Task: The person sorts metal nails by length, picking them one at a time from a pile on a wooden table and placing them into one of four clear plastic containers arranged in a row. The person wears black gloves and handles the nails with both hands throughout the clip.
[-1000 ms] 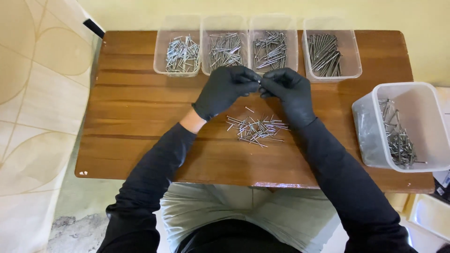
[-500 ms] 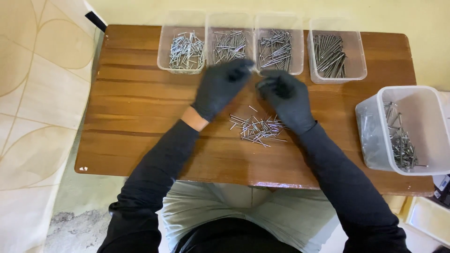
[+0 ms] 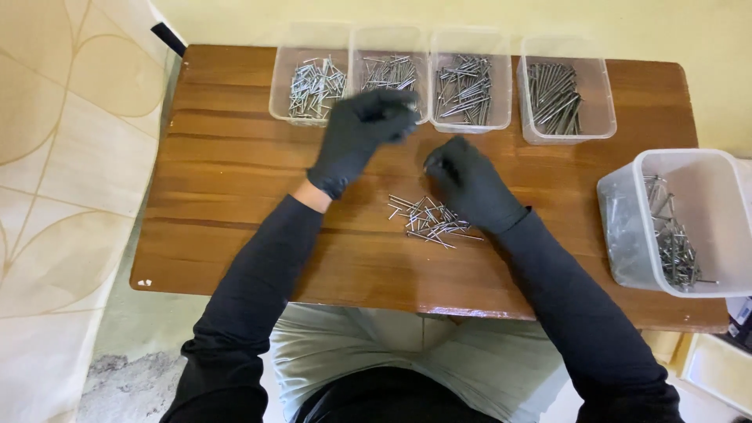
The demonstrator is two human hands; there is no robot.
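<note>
The left hand (image 3: 362, 125) in a black glove hangs over the second clear tub (image 3: 389, 72); its fingers are blurred, so its grip cannot be told. The right hand (image 3: 466, 182) curls, fingertips pinched, just above the nail pile (image 3: 429, 218) on the tabletop (image 3: 219, 188).

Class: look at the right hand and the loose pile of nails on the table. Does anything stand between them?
Nothing visible does. The right hand hangs just above the pile of nails on the wooden table, with only bare tabletop around it.
</note>
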